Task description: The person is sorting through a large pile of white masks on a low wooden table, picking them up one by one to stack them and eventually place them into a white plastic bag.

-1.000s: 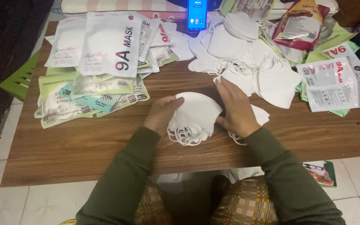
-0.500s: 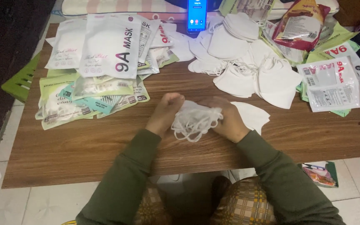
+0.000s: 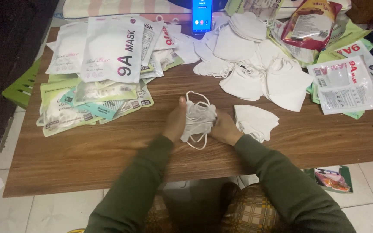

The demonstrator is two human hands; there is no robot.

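Both my hands press a small stack of folded white face masks point(image 3: 198, 118) upright between them at the middle of the wooden table point(image 3: 100, 155). My left hand point(image 3: 175, 123) holds the stack's left side, thumb up. My right hand point(image 3: 224, 128) holds its right side. Elastic ear loops stick out above and below the stack. Just to the right lies another folded white mask point(image 3: 255, 121) flat on the table.
A heap of loose white masks point(image 3: 255, 64) fills the back right. Flat white mask packets point(image 3: 113, 49) and green-edged packets point(image 3: 87, 105) cover the back left. More packets point(image 3: 344, 84) lie at the right edge. A lit phone point(image 3: 201, 15) stands at the back.
My hands have squeezed the masks from a wide flat bundle into a narrow upright stack. The single mask at the right, earlier partly under my right hand, now lies uncovered.
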